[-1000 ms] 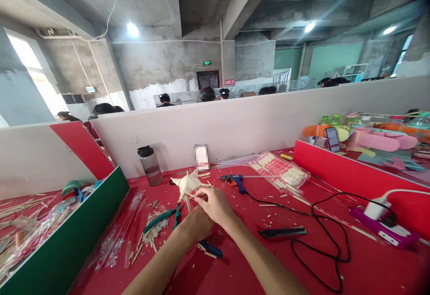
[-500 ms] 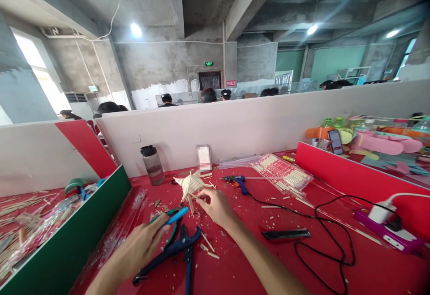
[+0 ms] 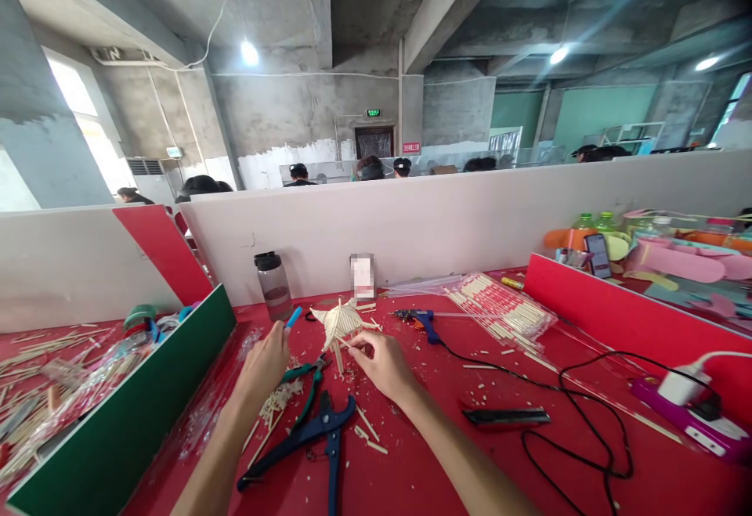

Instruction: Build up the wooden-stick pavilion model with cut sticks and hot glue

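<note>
My left hand is closed round a slim blue pen-shaped tool, whose upper end sticks out above the fist, left of a small model pavilion. The pavilion is built of pale wooden sticks, with a pointed, flared roof on thin legs. At its front right, the thumb and fingers of my right hand pinch near a thin stick; their tips partly hide it. Between my hands lie green-handled pliers, and nearer to me blue cutting pliers.
A glue gun with a black cord lies behind my right hand. Bundled sticks, a black utility knife and a purple power strip are to the right. A water bottle stands back left; a green divider borders the left side.
My left hand has moved up and back with the blue tool, uncovering the green pliers and a pile of stick scraps. My right hand stays at the pavilion. The view has shifted slightly.
</note>
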A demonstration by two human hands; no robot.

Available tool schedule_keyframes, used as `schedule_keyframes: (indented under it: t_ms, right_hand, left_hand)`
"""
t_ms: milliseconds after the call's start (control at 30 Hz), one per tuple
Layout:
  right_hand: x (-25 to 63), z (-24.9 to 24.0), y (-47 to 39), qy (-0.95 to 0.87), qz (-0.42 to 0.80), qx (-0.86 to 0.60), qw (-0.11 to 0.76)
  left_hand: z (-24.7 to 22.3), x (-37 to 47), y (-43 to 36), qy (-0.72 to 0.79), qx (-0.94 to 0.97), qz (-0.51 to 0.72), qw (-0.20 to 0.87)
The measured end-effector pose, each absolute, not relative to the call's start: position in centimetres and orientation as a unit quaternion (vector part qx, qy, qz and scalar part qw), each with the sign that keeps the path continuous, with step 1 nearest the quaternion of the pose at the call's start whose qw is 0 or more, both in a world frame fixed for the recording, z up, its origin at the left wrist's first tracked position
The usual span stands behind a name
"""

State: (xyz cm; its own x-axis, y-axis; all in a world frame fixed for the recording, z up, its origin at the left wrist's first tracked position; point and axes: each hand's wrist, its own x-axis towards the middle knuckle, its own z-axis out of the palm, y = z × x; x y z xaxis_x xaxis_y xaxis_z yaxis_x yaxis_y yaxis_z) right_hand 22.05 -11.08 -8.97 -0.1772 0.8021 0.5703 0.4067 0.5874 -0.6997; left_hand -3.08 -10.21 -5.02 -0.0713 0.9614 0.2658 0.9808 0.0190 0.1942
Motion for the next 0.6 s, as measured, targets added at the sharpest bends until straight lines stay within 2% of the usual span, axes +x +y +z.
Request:
schedule_keyframes:
  t_ms: [167, 600]
  right_hand:
    - [22.0, -9.0, -11.1, -0.74, 0.196, -0.414, 0.492]
    - [21.9, -9.3, -11.2, -0.739, 0.184, -0.411, 0.501]
  left_hand:
    - [-7.7, -2.1, -9.3, -0.691, -0.708, -0.145, 0.009]
    - [-8.9, -3.0, -8.9, -0.7, -0.699, -0.144, 0.029]
